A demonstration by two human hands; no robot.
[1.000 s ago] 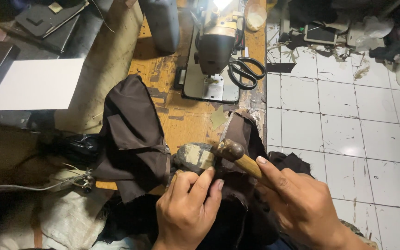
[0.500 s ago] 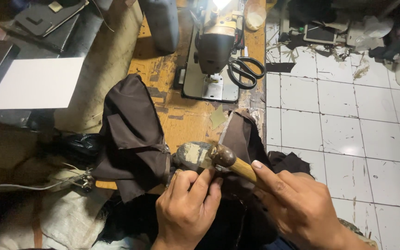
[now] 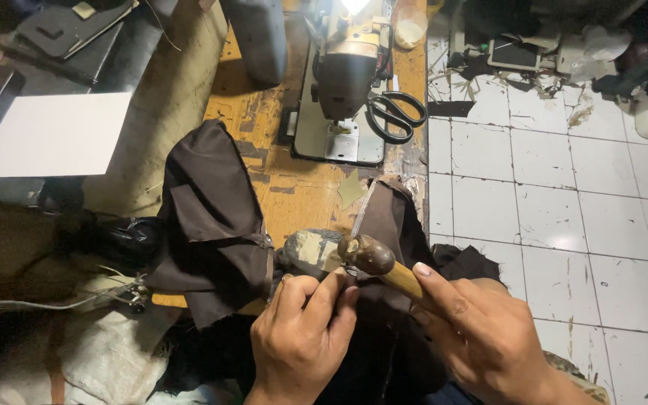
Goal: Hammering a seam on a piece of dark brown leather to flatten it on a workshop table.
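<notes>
My right hand [image 3: 485, 337] grips the wooden handle of a small hammer [image 3: 373, 259]. Its dark rounded head rests on the dark brown fabric [image 3: 211, 225], over a worn block [image 3: 313, 249] at the table's front edge. My left hand [image 3: 301, 341] pinches a fold of that fabric just beside the hammer head, fingers closed on the cloth. The fabric drapes left across the wooden table and down toward my lap.
A sewing machine [image 3: 343, 82] with its lamp lit stands at the back of the wooden table [image 3: 294, 187], black scissors [image 3: 395, 116] beside it. A white sheet [image 3: 54, 135] lies on a dark surface left. White tiled floor [image 3: 564, 210] with scraps is to the right.
The hammer head has come down slightly leftward onto the fabric. My left hand stays pinching the cloth in nearly the same spot.
</notes>
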